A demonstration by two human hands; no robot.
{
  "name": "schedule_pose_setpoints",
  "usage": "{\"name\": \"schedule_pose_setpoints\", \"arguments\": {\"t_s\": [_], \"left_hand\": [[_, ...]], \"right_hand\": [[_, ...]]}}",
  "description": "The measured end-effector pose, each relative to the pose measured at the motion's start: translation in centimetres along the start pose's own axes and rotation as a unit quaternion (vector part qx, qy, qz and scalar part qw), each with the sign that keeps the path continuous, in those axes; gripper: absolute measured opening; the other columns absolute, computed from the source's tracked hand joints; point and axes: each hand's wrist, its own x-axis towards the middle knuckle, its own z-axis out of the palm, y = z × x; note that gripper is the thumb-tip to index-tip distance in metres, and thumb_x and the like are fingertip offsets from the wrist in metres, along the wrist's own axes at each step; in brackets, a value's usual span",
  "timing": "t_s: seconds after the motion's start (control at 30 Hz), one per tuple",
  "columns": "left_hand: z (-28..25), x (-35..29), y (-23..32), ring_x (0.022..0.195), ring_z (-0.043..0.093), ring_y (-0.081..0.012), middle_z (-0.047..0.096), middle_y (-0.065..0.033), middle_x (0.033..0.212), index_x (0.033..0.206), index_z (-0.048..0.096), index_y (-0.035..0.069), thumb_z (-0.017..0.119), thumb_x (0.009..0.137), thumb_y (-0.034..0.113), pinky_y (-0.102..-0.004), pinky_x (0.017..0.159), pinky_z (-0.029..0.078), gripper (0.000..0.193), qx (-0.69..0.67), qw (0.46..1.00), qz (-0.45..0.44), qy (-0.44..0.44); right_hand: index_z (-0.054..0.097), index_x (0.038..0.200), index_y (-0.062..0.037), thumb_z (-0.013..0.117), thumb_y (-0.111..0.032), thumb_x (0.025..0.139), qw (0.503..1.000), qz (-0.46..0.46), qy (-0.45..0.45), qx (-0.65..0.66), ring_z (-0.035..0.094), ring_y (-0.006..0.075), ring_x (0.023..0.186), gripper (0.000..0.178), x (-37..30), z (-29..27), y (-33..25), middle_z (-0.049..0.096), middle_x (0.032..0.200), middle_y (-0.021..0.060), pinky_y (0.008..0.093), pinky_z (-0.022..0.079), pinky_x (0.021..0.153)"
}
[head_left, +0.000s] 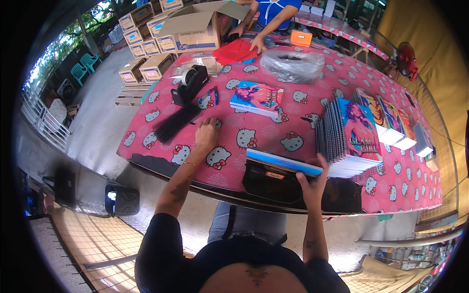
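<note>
My right hand (314, 181) grips the right end of an upright notebook (281, 161), its edge and a strip of blue cover facing up. The notebook stands at a black binding device (268, 183) on the table's near edge. My left hand (207, 133) is over the table with its fingers curled together, beside a bundle of black spiral binding coils (176, 123). Whatever its fingertips hold is too small to make out. Beyond it lie a blue-handled cutter (208, 98) and a small stack of colourful notebooks (257, 98).
Tall stacks of spiral notebooks (359, 132) stand at the right. A black tape dispenser (190, 83) and a clear plastic bag (293, 66) sit farther back. Across the pink table (229, 168), another person's hand (258, 45) touches red sheets (237, 51) near an opened carton (195, 36).
</note>
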Motion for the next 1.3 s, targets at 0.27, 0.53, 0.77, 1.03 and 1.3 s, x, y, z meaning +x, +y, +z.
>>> {"name": "schedule_pose_setpoints", "arguments": {"t_s": [0.27,0.53,0.77,1.03,1.3], "left_hand": [[-11.2,-4.6,11.4,0.071,0.062,-0.0172,0.066,-0.0108,0.088,0.108,0.072,0.001,0.074,0.090,0.008,-0.0318,0.062,0.049,0.020,-0.342,0.935,0.094,-0.031],[-9.7,-6.9,12.4,0.068,0.065,-0.0149,0.069,-0.0100,0.086,0.100,0.073,0.000,0.076,0.089,0.005,-0.0267,0.059,0.050,0.013,-0.353,0.931,0.078,0.052],[-9.2,-6.6,12.5,0.067,0.067,-0.0206,0.068,-0.0117,0.087,0.104,0.072,0.001,0.076,0.089,0.007,-0.0304,0.058,0.051,0.017,-0.343,0.936,0.077,0.025],[-12.3,-2.6,11.3,0.074,0.066,-0.0273,0.067,-0.0124,0.091,0.112,0.067,0.003,0.076,0.090,0.017,-0.0362,0.061,0.051,0.028,-0.305,0.917,0.193,-0.169],[-11.8,-2.8,12.3,0.089,0.058,-0.0312,0.058,-0.0116,0.106,0.129,0.059,0.006,0.068,0.093,0.034,-0.0446,0.077,0.046,0.046,-0.078,0.946,0.311,-0.048]], "right_hand": [[0.072,0.111,-0.0088,0.075,-0.016,0.086,0.930,-0.236,-0.175,-0.223,0.065,0.0297,0.099,0.026,3.9,5.9,-9.9,0.068,0.111,0.0092,0.0422,0.051,0.083],[0.071,0.098,-0.0085,0.071,-0.018,0.089,0.931,-0.182,-0.225,-0.222,0.068,0.0284,0.074,0.013,4.5,8.9,-6.6,0.068,0.079,0.0081,0.0401,0.053,0.067],[0.070,0.096,-0.0081,0.071,-0.018,0.089,0.933,-0.196,-0.216,-0.211,0.067,0.0288,0.072,0.013,4.7,8.9,-6.2,0.068,0.079,0.0086,0.0401,0.052,0.065],[0.071,0.102,-0.0074,0.069,-0.012,0.090,0.943,-0.107,-0.277,-0.152,0.069,0.0332,0.081,0.013,5.4,7.7,-6.8,0.070,0.096,0.0106,0.0437,0.055,0.072],[0.072,0.108,-0.0117,0.065,-0.018,0.094,0.911,-0.121,-0.303,-0.251,0.068,0.0342,0.076,0.017,5.6,5.7,-7.6,0.070,0.095,0.0089,0.0455,0.053,0.068]]}}
